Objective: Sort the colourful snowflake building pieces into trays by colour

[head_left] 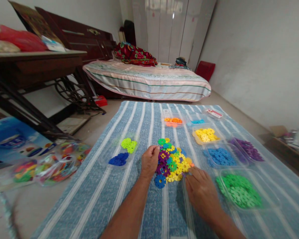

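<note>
A loose pile of flower-shaped plastic discs in yellow, purple, green and blue lies on the striped cloth. At its left edge is my left hand, its fingers curled together against the purple discs; whatever they hold is hidden. My right hand reaches in from the right, fingers drawn together at the pile's edge near an orange disc. I cannot make out what is between those fingertips. A larger blue disc lies at the pile's near end.
Right of the pile, clear tubs hold green discs, blue discs, purple discs and yellow discs. Orange discs and light-blue discs sit farther back. On the left, one tub holds lime discs and dark-blue discs.
</note>
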`<state>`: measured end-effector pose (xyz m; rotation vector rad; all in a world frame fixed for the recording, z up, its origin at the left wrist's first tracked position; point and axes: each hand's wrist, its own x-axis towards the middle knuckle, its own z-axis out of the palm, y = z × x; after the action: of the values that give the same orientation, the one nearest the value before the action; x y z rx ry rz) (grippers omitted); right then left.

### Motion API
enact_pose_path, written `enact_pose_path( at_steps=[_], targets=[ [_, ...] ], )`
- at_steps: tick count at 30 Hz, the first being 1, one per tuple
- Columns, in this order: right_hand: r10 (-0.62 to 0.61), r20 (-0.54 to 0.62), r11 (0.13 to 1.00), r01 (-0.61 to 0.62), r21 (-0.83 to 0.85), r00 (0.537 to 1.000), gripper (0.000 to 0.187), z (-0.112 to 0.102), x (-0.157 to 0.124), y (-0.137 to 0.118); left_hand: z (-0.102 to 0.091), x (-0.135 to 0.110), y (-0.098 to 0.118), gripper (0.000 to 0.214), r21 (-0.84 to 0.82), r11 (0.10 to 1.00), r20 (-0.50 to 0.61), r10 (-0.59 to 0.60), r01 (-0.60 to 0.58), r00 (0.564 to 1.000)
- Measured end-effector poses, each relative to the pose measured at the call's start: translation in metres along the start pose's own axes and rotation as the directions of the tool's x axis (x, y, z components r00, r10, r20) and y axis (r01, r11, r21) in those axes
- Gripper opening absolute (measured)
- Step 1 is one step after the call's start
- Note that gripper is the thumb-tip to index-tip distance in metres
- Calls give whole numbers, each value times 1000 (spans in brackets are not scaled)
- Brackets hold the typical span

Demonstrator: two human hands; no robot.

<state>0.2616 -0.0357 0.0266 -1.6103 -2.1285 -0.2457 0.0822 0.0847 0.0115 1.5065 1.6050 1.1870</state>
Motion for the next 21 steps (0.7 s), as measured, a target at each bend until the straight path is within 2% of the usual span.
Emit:
enact_pose_path(
  at_steps=[2, 4, 5, 7, 9, 10, 12, 13, 15, 17, 18, 19, 21],
  targets=[
    [21, -39, 1000, -20, 22, 999, 25, -17, 3, 19, 0, 0, 1, 25, 10, 1000, 0, -6, 6, 1000],
    [51, -129, 999, -52, -8, 990, 25, -38, 11, 50, 0, 0, 1, 24, 15, 1000, -2, -6, 6, 1000],
    [59, -164, 996, -69, -55, 985, 26, -49, 17, 70, 0, 0, 1, 24, 14, 1000, -2, -3, 3, 1000],
    [152, -219, 953, -201, -225, 964, 29, -71, 30, 114, 0, 0, 2, 23, 10, 1000, -4, 4, -4, 1000],
    [317, -207, 827, -376, -417, 926, 32, -89, 42, 156, 0, 0, 1, 24, 11, 1000, -4, 7, -7, 1000],
    [402, -221, 738, -457, -496, 889, 33, -95, 46, 172, 0, 0, 1, 24, 12, 1000, -5, 6, -6, 1000],
    [489, -232, 633, -525, -569, 841, 33, -100, 52, 191, 0, 0, 1, 24, 17, 1000, -3, 5, -5, 1000],
    [500, -232, 630, -534, -563, 834, 34, -97, 53, 191, 0, 0, 1, 24, 20, 1000, -3, 4, -4, 1000],
    [450, -197, 737, -486, -469, 871, 34, -84, 52, 175, 0, 1, 2, 24, 23, 1000, -3, 2, -2, 1000],
    [324, -121, 892, -345, -290, 938, 35, -62, 51, 143, 0, 1, 2, 24, 22, 1000, -4, -2, 2, 1000],
    [258, -69, 944, -267, -195, 964, 34, -50, 51, 123, 0, 1, 2, 24, 19, 1000, -6, -4, 4, 1000],
    [204, 1, 972, -203, -120, 979, 31, -38, 52, 103, 0, 0, 3, 24, 17, 1000, -8, -5, 5, 1000],
    [148, 94, 987, -142, -73, 984, 27, -17, 57, 67, 0, 0, 3, 24, 8, 1000, -10, -3, 3, 1000]
  ],
)
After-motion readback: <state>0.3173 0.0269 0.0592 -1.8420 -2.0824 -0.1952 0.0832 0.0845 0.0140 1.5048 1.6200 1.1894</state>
